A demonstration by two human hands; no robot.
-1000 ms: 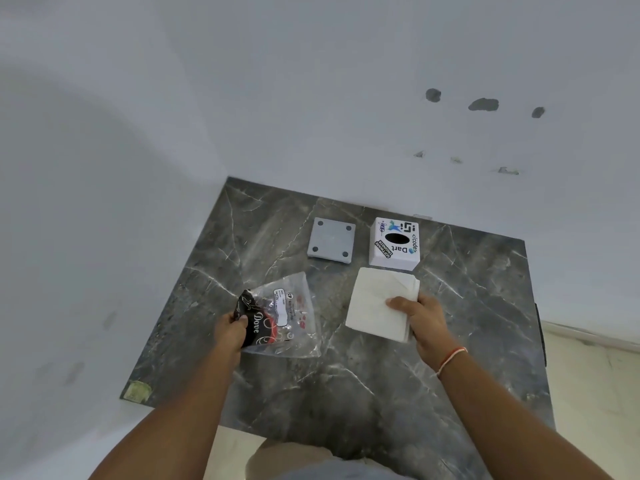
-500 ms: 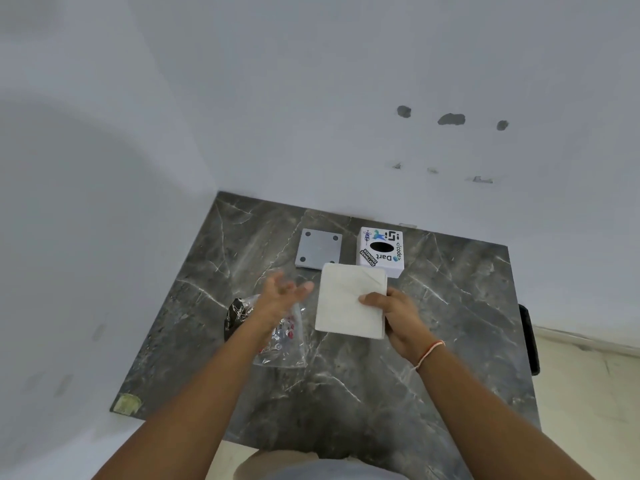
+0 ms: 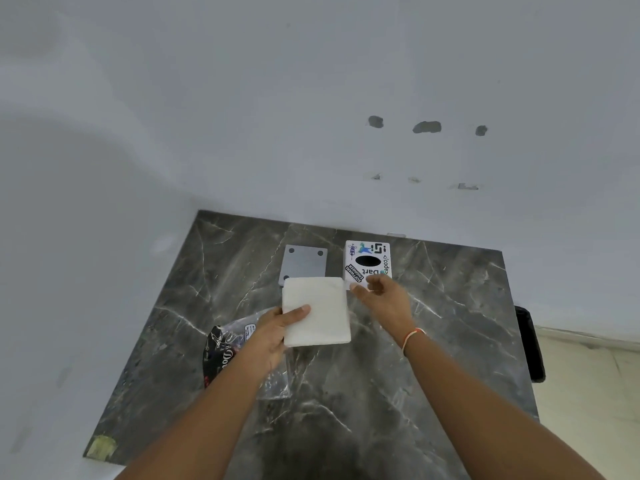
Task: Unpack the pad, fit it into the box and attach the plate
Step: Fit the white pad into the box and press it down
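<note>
My left hand (image 3: 277, 332) holds the white square pad (image 3: 317, 311) by its near left corner, lifted over the dark marble table (image 3: 433, 341). The pad covers the near edge of the grey plate (image 3: 303, 263), which lies flat and shows holes at its corners. To the plate's right stands the white box (image 3: 369, 261) with stickers and a black oval opening on top. My right hand (image 3: 381, 294) hovers at the box's near edge with fingers apart and nothing in them. The empty clear plastic wrapper (image 3: 232, 341) lies under my left forearm.
The table sits in a corner, with white walls behind and to the left. A yellowish patch (image 3: 100, 446) marks the table's near left corner. A black object (image 3: 530, 344) hangs off the right edge. Light floor (image 3: 588, 393) shows to the right.
The pad passed from my right hand to my left. My left hand let go of the wrapper a second ago. My right hand moved forward to the box's near edge.
</note>
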